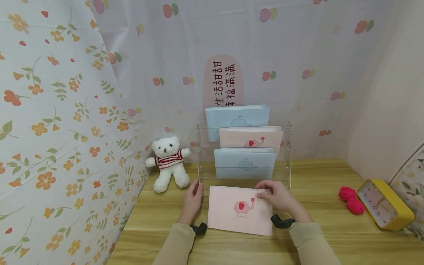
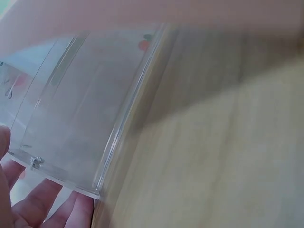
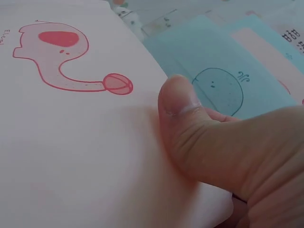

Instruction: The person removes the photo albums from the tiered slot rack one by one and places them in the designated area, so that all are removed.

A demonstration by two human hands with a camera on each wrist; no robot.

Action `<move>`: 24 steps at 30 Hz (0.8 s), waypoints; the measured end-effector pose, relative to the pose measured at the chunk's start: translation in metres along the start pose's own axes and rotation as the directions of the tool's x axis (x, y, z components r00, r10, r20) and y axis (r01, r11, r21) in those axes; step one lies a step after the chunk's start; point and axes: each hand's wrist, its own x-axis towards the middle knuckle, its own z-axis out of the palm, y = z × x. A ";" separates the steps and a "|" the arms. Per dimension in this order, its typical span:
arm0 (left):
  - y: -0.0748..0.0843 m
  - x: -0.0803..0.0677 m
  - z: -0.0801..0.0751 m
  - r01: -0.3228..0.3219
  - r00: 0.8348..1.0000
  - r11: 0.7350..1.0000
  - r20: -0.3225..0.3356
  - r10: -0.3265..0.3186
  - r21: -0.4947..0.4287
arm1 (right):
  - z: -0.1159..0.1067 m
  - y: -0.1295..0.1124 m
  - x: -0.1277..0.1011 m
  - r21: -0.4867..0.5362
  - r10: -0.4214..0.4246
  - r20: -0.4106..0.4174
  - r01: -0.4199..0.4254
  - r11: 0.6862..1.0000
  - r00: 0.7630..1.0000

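My right hand (image 1: 279,195) pinches a pink notebook (image 1: 228,209) at its upper right edge, thumb on the front cover. A red-eared elephant holding up a ball is printed on that cover, seen close in the right wrist view. The notebook is in front of a clear tiered acrylic rack (image 1: 200,162). Fingers of my left hand (image 1: 192,202) hold the rack's left side panel near its bottom; in the left wrist view several fingertips (image 2: 40,197) show along the panel's edge. In the rack's tiers stand a front blue whale notebook (image 1: 245,165), a pink elephant notebook (image 1: 236,137) and a rear blue notebook (image 1: 225,117).
A white teddy bear (image 1: 170,171) in a striped sweater sits left of the rack. At the right of the wooden table (image 1: 318,198) are a bright pink object (image 1: 352,200) and a yellow clock (image 1: 402,208). A patterned curtain (image 1: 298,48) hangs behind.
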 end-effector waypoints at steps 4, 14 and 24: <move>0.007 -0.001 -0.001 0.070 0.997 0.998 0.021 -0.070 -0.002 | -0.001 0.002 -0.001 0.005 0.001 0.032 -0.001 1.000 0.999; -0.016 0.003 -0.002 -0.109 0.994 0.992 0.001 0.109 -0.069 | 0.000 0.004 -0.004 -0.024 -0.033 0.237 0.039 0.999 0.971; 0.005 -0.002 -0.004 0.036 0.999 0.999 0.024 -0.035 -0.008 | 0.002 0.009 -0.007 0.044 -0.117 0.426 0.108 0.993 0.897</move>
